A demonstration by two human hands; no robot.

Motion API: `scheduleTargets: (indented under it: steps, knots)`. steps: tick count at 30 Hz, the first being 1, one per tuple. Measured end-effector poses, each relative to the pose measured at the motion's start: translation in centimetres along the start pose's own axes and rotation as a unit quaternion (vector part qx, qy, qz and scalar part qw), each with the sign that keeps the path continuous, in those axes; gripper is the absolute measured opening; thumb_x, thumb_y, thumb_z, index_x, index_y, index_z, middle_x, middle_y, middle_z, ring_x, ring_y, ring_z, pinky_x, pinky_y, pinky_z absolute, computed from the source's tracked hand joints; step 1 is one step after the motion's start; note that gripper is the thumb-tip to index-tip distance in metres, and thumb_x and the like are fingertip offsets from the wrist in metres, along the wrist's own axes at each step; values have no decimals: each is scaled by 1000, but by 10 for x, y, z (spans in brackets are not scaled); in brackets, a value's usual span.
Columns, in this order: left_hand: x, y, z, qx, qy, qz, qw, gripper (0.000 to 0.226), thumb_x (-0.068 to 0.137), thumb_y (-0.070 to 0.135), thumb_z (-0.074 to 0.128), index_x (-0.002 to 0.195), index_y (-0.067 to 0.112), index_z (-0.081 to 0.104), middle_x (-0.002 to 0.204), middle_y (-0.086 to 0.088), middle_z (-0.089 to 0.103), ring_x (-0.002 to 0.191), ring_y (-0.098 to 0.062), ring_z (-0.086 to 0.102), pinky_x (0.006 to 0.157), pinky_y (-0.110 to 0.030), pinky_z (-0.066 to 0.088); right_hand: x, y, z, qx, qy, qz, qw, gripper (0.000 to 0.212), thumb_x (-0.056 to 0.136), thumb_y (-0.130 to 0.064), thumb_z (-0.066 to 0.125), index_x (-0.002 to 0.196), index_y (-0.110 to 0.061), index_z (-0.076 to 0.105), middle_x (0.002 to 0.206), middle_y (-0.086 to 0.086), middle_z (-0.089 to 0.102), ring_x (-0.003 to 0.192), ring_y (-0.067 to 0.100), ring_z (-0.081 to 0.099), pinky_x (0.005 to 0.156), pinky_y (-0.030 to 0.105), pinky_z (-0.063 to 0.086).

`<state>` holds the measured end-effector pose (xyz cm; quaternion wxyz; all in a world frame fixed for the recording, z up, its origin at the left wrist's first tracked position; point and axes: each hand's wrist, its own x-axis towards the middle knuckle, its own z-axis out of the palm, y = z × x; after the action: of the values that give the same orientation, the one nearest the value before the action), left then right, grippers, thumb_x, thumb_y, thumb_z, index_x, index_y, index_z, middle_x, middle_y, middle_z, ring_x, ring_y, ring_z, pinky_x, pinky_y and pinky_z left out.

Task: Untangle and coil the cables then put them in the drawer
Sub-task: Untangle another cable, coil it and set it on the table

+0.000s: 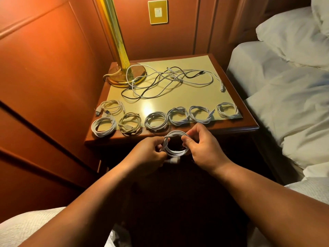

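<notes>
Both hands hold one coiled white cable point(175, 152) in front of the nightstand point(231, 128). My left hand point(148, 152) pinches its left side where an end wraps around the loops. My right hand point(203, 145) grips its right side. Several finished coils point(156, 121) lie in a row along the nightstand's front edge. Behind them, a tangle of white and black cables point(169, 81) is spread over the top, partly draped on the lamp base. The drawer front below the top is dark and hard to make out.
A brass lamp point(122, 68) stands at the back left of the nightstand. A wall switch plate point(158, 11) sits above. The bed with white sheets and pillows point(288, 73) is close on the right. Padded wall panels rise on the left.
</notes>
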<state>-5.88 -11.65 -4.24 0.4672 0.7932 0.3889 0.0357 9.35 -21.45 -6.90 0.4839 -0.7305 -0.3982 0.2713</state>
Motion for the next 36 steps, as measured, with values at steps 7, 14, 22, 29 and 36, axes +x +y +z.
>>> scheduleTargets:
  steps: [7,14,22,29,36]
  knots:
    - [2,-8,1,-116,85,16,989,28,85,15,75,108,30,70,82,-2,68,72,-8,65,69,-24,55,4,-5,1,175,18,83,981,7,98,-15,56,92,-14,53,76,2,62,73,11,59,81,30,51]
    - [-2,-2,36,-583,112,-129,794,14,91,1,60,103,-2,68,96,-16,75,90,-21,73,84,-27,57,-3,-6,12,397,-18,206,894,4,97,-9,55,95,-8,52,73,6,63,70,14,65,71,37,57]
    - [-2,-3,37,-594,142,-134,781,26,87,-7,62,110,6,63,85,-8,74,81,-20,73,68,-26,56,-4,-1,17,284,-23,195,938,13,96,-14,60,103,-5,55,96,16,63,87,23,67,74,37,61]
    - [3,-2,33,-607,149,-115,772,34,88,-6,61,116,13,55,87,-10,74,89,-24,70,83,-36,55,-4,2,18,198,-50,201,958,11,97,-24,59,102,-14,56,102,13,62,78,23,68,67,35,61]
    - [0,-2,36,-575,140,-84,802,30,91,-4,58,116,12,53,95,-11,68,94,-25,67,88,-38,53,0,0,15,208,-55,204,955,10,99,-22,57,99,-12,55,92,13,62,63,18,68,60,32,56]
